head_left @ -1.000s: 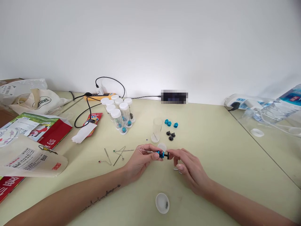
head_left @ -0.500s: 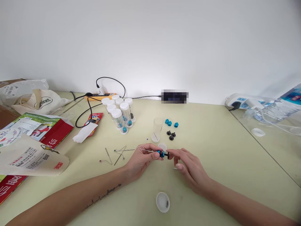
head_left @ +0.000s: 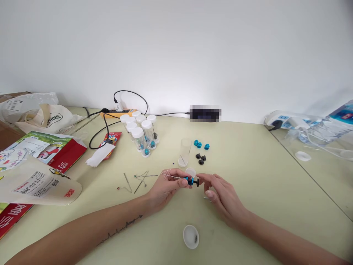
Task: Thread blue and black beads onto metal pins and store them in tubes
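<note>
My left hand (head_left: 165,187) pinches a small blue metal fitting (head_left: 189,180) with a black flanged knob (head_left: 196,182) on its right end. A thin bent metal wire (head_left: 172,176) runs left from the fitting across these fingers. My right hand (head_left: 222,195) is half curled, its index fingertip beside the black knob; whether they touch is hard to tell. From under its thumb sticks a short thin silver rod (head_left: 207,199), mostly hidden. Just beyond the hands are a translucent cap (head_left: 191,172) and an open clear tube (head_left: 185,149) with a thin metal piece inside.
Blue fittings (head_left: 199,145) and black flanged knobs (head_left: 201,158) lie behind my hands. Bent wires (head_left: 141,181) are at left, capped tubes (head_left: 138,134) behind them. A white cap (head_left: 191,237) holding small dark bits sits in front. Packaging (head_left: 66,154) covers the left side; a power strip (head_left: 281,119) stands right.
Around the black knob, the right index fingertip has shifted slightly. Otherwise both hands keep their places, and the view has moved only a little.
</note>
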Action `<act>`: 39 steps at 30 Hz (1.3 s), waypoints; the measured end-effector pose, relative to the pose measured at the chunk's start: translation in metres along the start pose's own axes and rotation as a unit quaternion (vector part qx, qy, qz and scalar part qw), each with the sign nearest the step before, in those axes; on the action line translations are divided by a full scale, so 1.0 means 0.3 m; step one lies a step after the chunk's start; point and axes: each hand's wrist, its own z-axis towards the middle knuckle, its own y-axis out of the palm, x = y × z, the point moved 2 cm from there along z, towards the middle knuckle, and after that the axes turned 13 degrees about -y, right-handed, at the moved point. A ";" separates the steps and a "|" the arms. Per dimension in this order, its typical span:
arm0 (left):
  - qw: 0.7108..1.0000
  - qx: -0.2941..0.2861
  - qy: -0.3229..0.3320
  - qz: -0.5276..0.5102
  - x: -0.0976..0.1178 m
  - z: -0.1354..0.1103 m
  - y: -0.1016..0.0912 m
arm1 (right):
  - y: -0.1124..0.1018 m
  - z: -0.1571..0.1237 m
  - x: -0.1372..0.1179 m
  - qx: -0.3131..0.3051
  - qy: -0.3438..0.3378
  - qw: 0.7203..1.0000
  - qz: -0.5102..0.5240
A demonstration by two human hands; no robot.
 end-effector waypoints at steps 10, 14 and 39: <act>1.000 -0.010 0.003 0.028 -0.004 -0.002 -0.001 | 0.011 0.009 -0.009 -0.013 0.006 1.000 -0.022; 0.999 -0.016 0.008 0.039 -0.004 0.001 -0.001 | 0.004 0.007 -0.016 -0.007 0.005 1.000 -0.011; 0.998 -0.004 0.022 0.050 -0.008 -0.002 0.000 | 0.010 0.008 -0.004 -0.004 0.008 1.000 -0.006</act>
